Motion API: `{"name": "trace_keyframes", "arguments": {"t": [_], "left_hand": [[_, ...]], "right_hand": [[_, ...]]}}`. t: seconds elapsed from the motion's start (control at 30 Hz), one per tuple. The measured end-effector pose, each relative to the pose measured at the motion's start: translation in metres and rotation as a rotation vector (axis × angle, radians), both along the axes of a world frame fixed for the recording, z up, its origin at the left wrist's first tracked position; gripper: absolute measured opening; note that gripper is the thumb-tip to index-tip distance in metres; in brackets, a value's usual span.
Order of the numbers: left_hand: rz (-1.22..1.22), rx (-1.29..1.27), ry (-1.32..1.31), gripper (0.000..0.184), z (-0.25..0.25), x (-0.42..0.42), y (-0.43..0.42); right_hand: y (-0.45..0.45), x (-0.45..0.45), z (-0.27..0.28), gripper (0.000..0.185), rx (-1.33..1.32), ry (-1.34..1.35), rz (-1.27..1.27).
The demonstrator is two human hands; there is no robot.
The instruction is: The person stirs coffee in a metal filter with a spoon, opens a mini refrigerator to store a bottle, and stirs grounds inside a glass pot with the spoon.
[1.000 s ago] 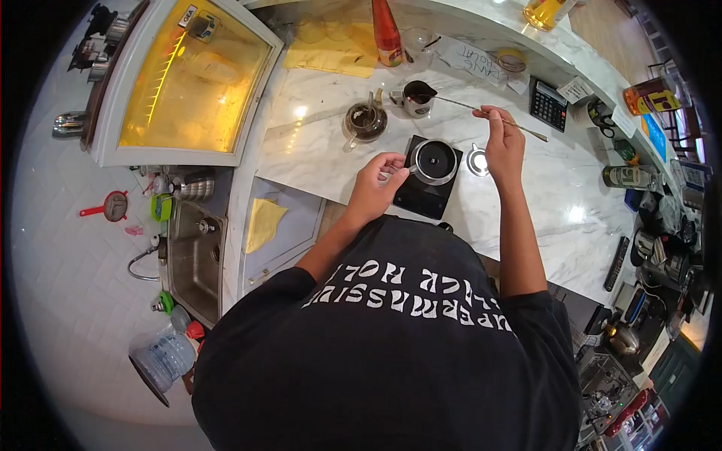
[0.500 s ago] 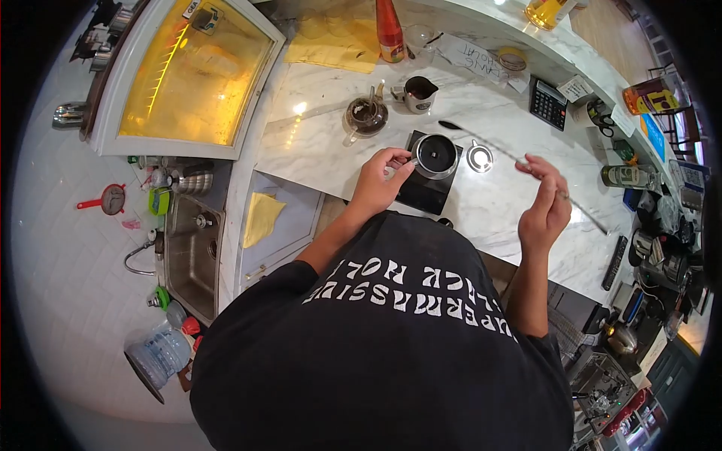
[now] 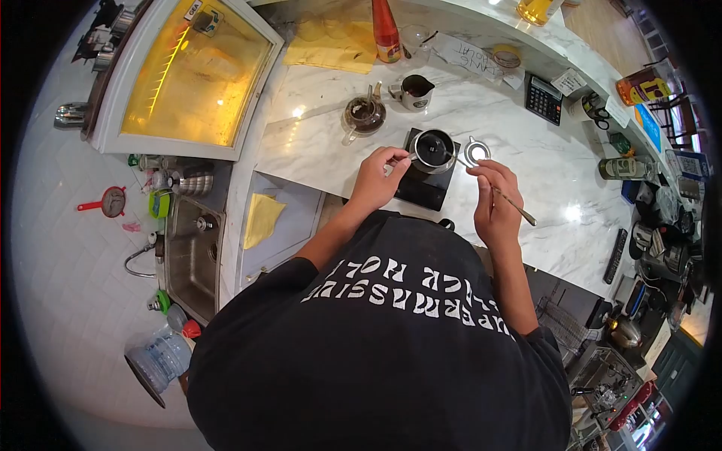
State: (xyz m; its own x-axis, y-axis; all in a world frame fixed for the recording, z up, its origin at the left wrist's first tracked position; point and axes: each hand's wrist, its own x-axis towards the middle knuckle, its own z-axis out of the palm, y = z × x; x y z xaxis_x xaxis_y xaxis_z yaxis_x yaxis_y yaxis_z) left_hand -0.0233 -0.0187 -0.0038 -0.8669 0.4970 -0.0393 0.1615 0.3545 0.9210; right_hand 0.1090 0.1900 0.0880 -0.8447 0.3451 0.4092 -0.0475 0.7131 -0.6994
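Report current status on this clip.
Left grip on metal cup. Right grip holds long spoon, end at cup's mouth. Nothing visibly in the way.

Past the cup, the pitcher and likely teapot obstruct; rightward, the counter leaves room.

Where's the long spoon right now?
In the head view, the spoon is in the right hand, right of center, reaching leftward to the cup.

Metal cup: round, silvery, open-topped, dark inside, handle pointing left. Sits over far part of black scale; contact unclear. Long spoon: slim, metallic, shaft twisted. Slants from near right to far left, far end inside cup's mouth, bowl hidden.
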Motion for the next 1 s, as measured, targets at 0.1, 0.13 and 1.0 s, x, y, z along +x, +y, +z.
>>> {"name": "trace_keyframes", "arguments": {"t": [0.1,0.13,1.0], "left_hand": [[-0.007,0.01,-0.002,0.023,-0.002,0.0,-0.001],[-0.011,0.014,0.004,0.023,0.0,0.0,0.0],[-0.115,0.036,-0.082,0.024,0.001,-0.015,-0.002]], "right_hand": [[0.002,0.003,0.002,0.01,0.014,0.004,-0.034],[0.003,0.006,0.003,0.01,0.01,0.006,-0.041],[-0.014,0.002,0.007,0.008,0.108,-0.002,0.015]]}}
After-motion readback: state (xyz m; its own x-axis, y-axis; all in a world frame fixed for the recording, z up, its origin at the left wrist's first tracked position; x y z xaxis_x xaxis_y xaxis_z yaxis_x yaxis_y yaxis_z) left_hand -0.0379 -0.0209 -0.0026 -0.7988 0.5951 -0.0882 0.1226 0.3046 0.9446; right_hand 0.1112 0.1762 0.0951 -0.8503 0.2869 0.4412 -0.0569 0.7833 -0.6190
